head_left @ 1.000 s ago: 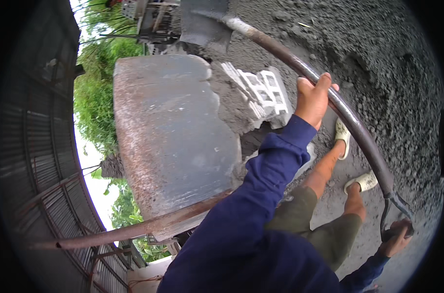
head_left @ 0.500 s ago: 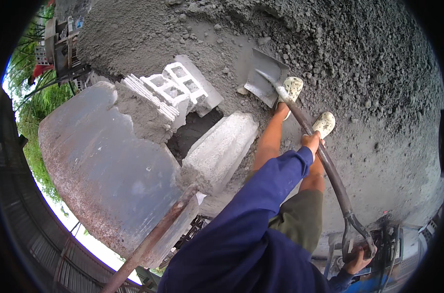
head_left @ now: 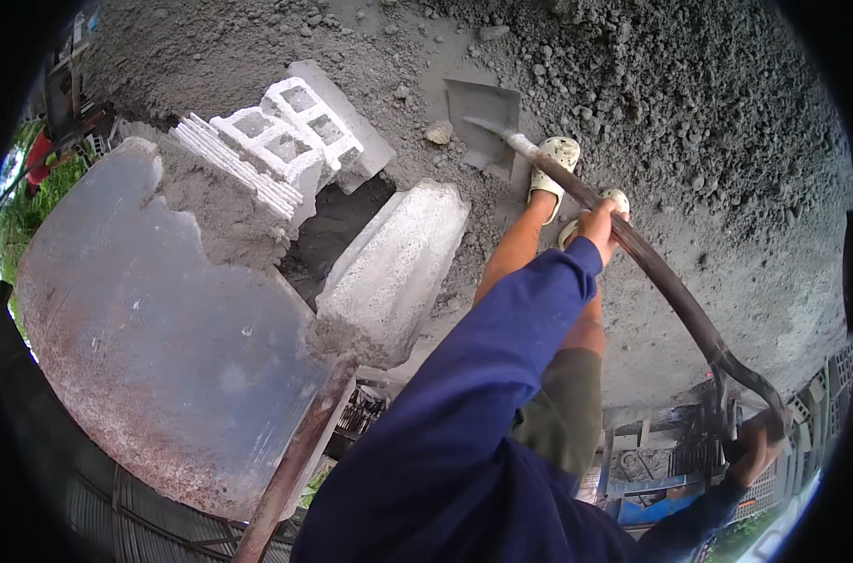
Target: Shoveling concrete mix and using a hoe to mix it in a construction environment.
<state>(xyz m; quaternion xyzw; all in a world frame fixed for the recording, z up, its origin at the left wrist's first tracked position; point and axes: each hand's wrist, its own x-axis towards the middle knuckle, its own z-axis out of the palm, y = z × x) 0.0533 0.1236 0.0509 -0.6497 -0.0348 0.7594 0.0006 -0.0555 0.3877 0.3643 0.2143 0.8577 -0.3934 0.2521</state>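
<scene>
Left hand [head_left: 597, 231], bare; directly behind it, a navy-blue sleeve [head_left: 498, 340], long, plain, cuff fitted at the wrist, cloth creased along the forearm and elbow; right hand [head_left: 754, 454], bare, in shadow; behind it, a second sleeve [head_left: 700, 518], same navy, darker in tone; farther back from both hands, a navy top [head_left: 487, 530], loose, softly folded; below the left hand, olive-green shorts [head_left: 569, 403], plain, hem near the knee; beyond the left hand, off-white clogs [head_left: 561, 158], rounded, dark-spotted, one partly hidden.
</scene>
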